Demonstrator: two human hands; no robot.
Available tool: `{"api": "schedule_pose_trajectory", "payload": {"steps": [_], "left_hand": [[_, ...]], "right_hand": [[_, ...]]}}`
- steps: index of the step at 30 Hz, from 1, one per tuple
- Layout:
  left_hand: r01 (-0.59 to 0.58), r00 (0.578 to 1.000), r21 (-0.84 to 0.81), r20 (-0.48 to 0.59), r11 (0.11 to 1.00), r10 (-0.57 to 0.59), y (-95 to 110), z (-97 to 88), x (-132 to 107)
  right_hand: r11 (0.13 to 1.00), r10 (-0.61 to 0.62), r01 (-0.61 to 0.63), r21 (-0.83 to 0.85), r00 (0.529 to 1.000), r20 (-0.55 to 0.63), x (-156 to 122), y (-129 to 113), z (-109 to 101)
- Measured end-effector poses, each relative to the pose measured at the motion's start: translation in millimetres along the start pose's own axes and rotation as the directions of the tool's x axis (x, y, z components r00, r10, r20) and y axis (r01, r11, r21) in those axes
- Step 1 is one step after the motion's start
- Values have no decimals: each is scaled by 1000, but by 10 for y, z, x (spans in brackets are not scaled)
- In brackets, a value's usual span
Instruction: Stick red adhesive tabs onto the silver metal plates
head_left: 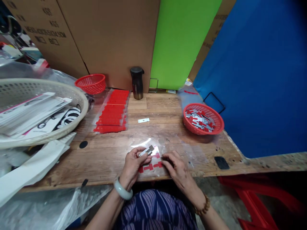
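My left hand (133, 164) is closed around a small flat white-and-grey piece (146, 150), gripped by thumb and fingers and tilted up to the right. Beneath it a clear plastic sheet (142, 143) lies near the table's front edge, bearing several red T-shaped pieces (158, 164). My right hand (177, 166) is over the sheet's right side, its thumb and forefinger curved and slightly apart, the tips close beside a red T-shape. Nothing shows between those fingertips. Farther back, a single small white strip (143, 120) lies flat on the wood.
On the right stands a red basket (217, 126) of grey-and-red pieces. Stacked red sheets (111, 111) lie left of a dark tumbler (137, 84). A red basket (91, 83) is behind them. A large pale basket (82, 110) holding printed cards fills the left.
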State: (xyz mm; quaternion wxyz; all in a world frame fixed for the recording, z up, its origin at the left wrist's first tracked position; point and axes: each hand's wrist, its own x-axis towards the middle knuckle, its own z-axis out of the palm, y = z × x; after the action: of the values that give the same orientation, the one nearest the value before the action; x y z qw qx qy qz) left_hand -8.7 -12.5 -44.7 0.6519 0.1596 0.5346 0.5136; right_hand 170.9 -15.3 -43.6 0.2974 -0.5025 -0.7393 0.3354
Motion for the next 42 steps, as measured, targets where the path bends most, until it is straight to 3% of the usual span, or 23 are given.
{"api": "schedule_pose_trajectory", "payload": {"steps": [6,12,19,32,42], "left_hand": [[-43,999,113,10,993,43,-32,23,51],[-65,998,180,16,982,63,28,17,155],[-102,995,221,5,970,103,-9,16,167],[-107,993,301,-10,948,115,-27,9,159],[-105,993,320,-12,942,115,-31,14,176]], "right_hand": [[995,5,-1,-101,999,38,-79,2,167],[989,20,-16,-145,999,30,-21,3,188],[999,-34,33,-33,998,-44,-111,41,256],[997,15,-14,-79,1000,6,-83,-11,223],[999,24,-22,45,998,-62,-108,53,249]]}}
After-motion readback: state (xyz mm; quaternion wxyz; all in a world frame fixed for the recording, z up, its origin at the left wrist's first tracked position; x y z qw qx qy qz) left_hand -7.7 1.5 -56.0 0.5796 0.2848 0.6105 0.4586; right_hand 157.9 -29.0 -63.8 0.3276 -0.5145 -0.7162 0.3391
